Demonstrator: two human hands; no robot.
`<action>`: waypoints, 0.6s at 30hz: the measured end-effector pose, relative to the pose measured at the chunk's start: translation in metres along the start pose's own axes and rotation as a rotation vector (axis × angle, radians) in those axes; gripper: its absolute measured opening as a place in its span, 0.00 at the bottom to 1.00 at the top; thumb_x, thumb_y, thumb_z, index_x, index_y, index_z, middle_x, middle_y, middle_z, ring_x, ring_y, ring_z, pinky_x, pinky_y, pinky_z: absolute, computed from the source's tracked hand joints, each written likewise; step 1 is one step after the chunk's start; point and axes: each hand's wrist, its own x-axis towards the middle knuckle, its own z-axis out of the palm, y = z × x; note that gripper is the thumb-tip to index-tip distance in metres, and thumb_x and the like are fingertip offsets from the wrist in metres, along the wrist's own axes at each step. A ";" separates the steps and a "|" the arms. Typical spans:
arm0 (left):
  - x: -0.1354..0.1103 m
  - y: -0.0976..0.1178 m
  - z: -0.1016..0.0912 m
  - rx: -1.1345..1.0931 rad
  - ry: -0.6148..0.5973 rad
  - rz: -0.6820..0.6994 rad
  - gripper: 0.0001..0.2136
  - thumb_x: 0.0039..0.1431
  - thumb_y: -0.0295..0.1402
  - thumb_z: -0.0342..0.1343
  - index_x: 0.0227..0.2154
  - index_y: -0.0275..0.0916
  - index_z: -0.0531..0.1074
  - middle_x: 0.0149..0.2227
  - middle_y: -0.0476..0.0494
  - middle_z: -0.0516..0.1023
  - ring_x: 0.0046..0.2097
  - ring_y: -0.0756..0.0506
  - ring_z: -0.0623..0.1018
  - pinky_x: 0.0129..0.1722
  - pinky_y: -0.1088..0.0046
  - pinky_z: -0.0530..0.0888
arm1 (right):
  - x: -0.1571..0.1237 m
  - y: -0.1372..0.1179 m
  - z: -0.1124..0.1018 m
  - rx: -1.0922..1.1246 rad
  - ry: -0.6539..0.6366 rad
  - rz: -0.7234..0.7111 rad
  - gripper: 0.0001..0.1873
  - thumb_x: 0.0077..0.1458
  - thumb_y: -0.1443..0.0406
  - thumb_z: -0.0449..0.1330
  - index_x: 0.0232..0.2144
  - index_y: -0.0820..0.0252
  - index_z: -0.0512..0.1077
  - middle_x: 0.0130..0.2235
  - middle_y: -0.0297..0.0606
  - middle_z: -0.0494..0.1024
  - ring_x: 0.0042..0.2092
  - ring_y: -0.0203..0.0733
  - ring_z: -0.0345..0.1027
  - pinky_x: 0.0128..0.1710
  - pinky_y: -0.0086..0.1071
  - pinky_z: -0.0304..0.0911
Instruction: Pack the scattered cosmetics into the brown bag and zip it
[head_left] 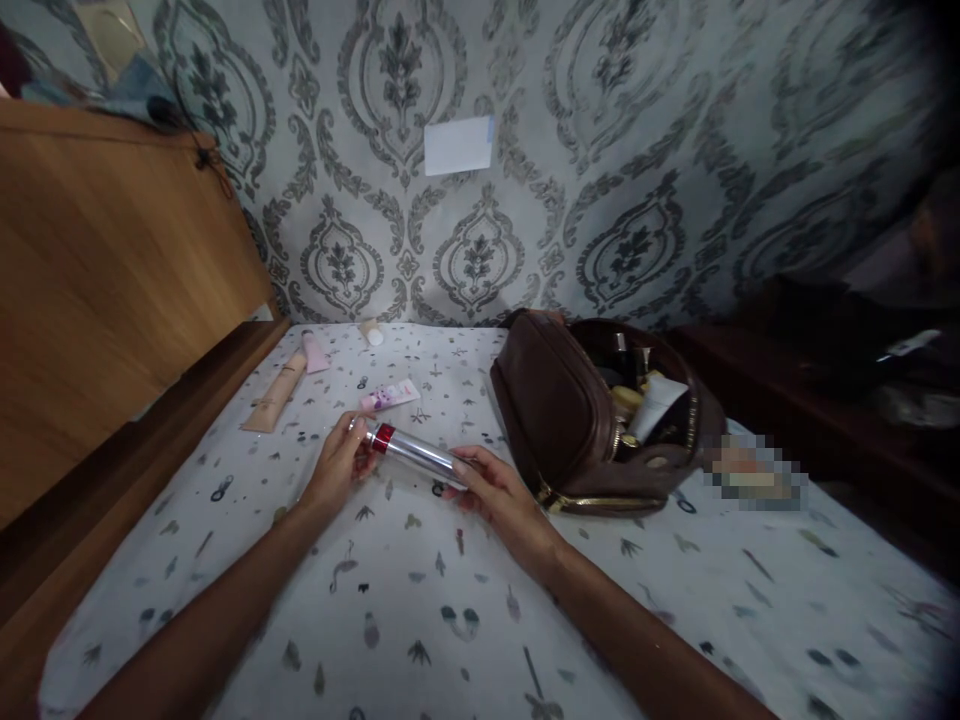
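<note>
A slim silver bottle [424, 453] with a shiny red band lies level between my two hands, above the printed sheet. My left hand [341, 465] pinches its narrow end beside the red band. Around the other end are the fingers of my right hand [501, 492]. Just beyond the bottle lies a small pink and white tube [390, 395]. To the right stands a brown cosmetic bag [559, 400], unzipped, with a white tube [660, 400] and several other containers inside.
Near the left edge lie a beige tube [276, 395] and a pink tube [315, 352]. A small cream-coloured container [372, 332] is by the wall. A wooden cabinet [112, 260] borders the left side. A blurred-out item [754, 472] lies right of the bag.
</note>
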 end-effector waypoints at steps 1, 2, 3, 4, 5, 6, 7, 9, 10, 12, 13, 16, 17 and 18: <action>0.000 -0.001 -0.001 0.000 -0.003 0.000 0.23 0.49 0.54 0.63 0.35 0.40 0.67 0.22 0.55 0.70 0.19 0.55 0.67 0.15 0.85 0.58 | 0.000 0.000 0.000 -0.009 -0.004 -0.017 0.26 0.45 0.49 0.70 0.40 0.59 0.73 0.31 0.33 0.75 0.31 0.38 0.73 0.28 0.29 0.60; 0.001 -0.002 -0.001 -0.002 -0.009 0.001 0.22 0.49 0.53 0.63 0.34 0.40 0.67 0.22 0.55 0.69 0.19 0.55 0.67 0.15 0.85 0.58 | 0.000 0.000 0.000 -0.021 -0.010 -0.034 0.26 0.45 0.49 0.70 0.41 0.59 0.73 0.30 0.33 0.75 0.31 0.38 0.72 0.28 0.29 0.61; 0.002 -0.003 -0.002 -0.003 -0.019 0.005 0.22 0.49 0.53 0.63 0.33 0.40 0.66 0.22 0.55 0.69 0.19 0.55 0.67 0.14 0.85 0.58 | 0.000 0.000 0.000 -0.033 -0.019 -0.050 0.26 0.45 0.49 0.70 0.41 0.60 0.73 0.29 0.33 0.76 0.31 0.38 0.72 0.29 0.29 0.61; 0.002 -0.004 -0.003 -0.004 -0.031 0.008 0.22 0.50 0.53 0.63 0.32 0.40 0.65 0.22 0.55 0.69 0.19 0.56 0.66 0.14 0.85 0.58 | 0.001 0.000 0.000 -0.041 -0.025 -0.064 0.26 0.45 0.50 0.70 0.41 0.60 0.72 0.29 0.33 0.76 0.31 0.38 0.72 0.29 0.29 0.61; 0.003 -0.005 -0.004 -0.004 -0.039 0.011 0.22 0.50 0.53 0.63 0.31 0.40 0.65 0.22 0.55 0.69 0.19 0.56 0.66 0.14 0.84 0.58 | 0.001 0.000 0.000 -0.045 -0.026 -0.075 0.26 0.45 0.50 0.70 0.41 0.60 0.72 0.29 0.33 0.76 0.31 0.38 0.72 0.29 0.30 0.62; 0.003 -0.005 -0.005 -0.004 -0.044 0.013 0.22 0.50 0.53 0.62 0.31 0.40 0.65 0.22 0.55 0.69 0.19 0.56 0.66 0.14 0.84 0.57 | 0.001 0.000 -0.001 -0.044 -0.021 -0.080 0.26 0.45 0.50 0.70 0.41 0.61 0.72 0.30 0.34 0.76 0.31 0.38 0.72 0.29 0.30 0.62; 0.004 -0.006 -0.005 -0.003 -0.045 0.010 0.22 0.50 0.53 0.62 0.32 0.40 0.65 0.22 0.55 0.69 0.19 0.56 0.67 0.14 0.84 0.57 | 0.002 0.000 -0.001 -0.036 -0.011 -0.079 0.27 0.45 0.50 0.70 0.41 0.60 0.72 0.30 0.33 0.76 0.31 0.38 0.72 0.29 0.30 0.62; 0.003 -0.005 -0.005 -0.004 -0.043 -0.004 0.22 0.50 0.53 0.62 0.34 0.40 0.66 0.22 0.56 0.68 0.19 0.55 0.67 0.14 0.85 0.57 | 0.002 0.000 -0.002 -0.017 0.001 -0.062 0.27 0.45 0.49 0.69 0.41 0.60 0.72 0.30 0.32 0.75 0.29 0.38 0.72 0.28 0.30 0.62; 0.003 -0.004 -0.005 -0.007 -0.043 -0.011 0.22 0.50 0.53 0.62 0.35 0.40 0.66 0.21 0.57 0.68 0.19 0.55 0.67 0.14 0.85 0.57 | 0.002 0.000 -0.002 -0.010 0.004 -0.053 0.27 0.45 0.48 0.69 0.40 0.59 0.72 0.29 0.32 0.75 0.28 0.38 0.72 0.28 0.30 0.61; 0.001 -0.001 -0.004 -0.019 -0.042 -0.021 0.22 0.50 0.53 0.63 0.36 0.41 0.66 0.21 0.57 0.68 0.19 0.55 0.67 0.15 0.85 0.58 | 0.002 0.001 -0.001 0.003 -0.004 -0.037 0.26 0.46 0.46 0.67 0.39 0.59 0.71 0.26 0.31 0.74 0.27 0.37 0.71 0.27 0.29 0.61; 0.001 0.000 -0.003 -0.030 -0.042 -0.022 0.22 0.49 0.53 0.63 0.36 0.41 0.66 0.21 0.57 0.68 0.19 0.55 0.67 0.15 0.85 0.58 | 0.002 0.001 -0.001 0.009 -0.011 -0.032 0.26 0.47 0.46 0.67 0.38 0.59 0.71 0.25 0.31 0.74 0.26 0.37 0.71 0.26 0.29 0.60; 0.000 0.002 -0.002 -0.063 -0.064 -0.018 0.22 0.49 0.52 0.64 0.35 0.41 0.65 0.21 0.56 0.68 0.19 0.55 0.67 0.15 0.85 0.57 | 0.002 0.001 -0.001 0.023 -0.020 0.001 0.26 0.47 0.43 0.65 0.34 0.58 0.69 0.25 0.31 0.75 0.24 0.37 0.70 0.23 0.29 0.57; 0.000 0.002 -0.002 -0.075 -0.072 -0.018 0.22 0.48 0.52 0.65 0.33 0.41 0.65 0.20 0.56 0.69 0.18 0.55 0.67 0.15 0.85 0.57 | 0.002 0.001 -0.001 0.024 -0.019 0.018 0.26 0.47 0.42 0.64 0.34 0.57 0.68 0.25 0.31 0.76 0.23 0.37 0.69 0.22 0.29 0.57; 0.000 0.002 -0.002 -0.088 -0.077 -0.018 0.22 0.48 0.51 0.65 0.32 0.40 0.65 0.20 0.55 0.69 0.18 0.55 0.67 0.15 0.85 0.57 | 0.002 0.001 -0.001 0.026 -0.017 0.034 0.27 0.48 0.42 0.64 0.34 0.57 0.68 0.25 0.31 0.76 0.22 0.37 0.69 0.22 0.29 0.57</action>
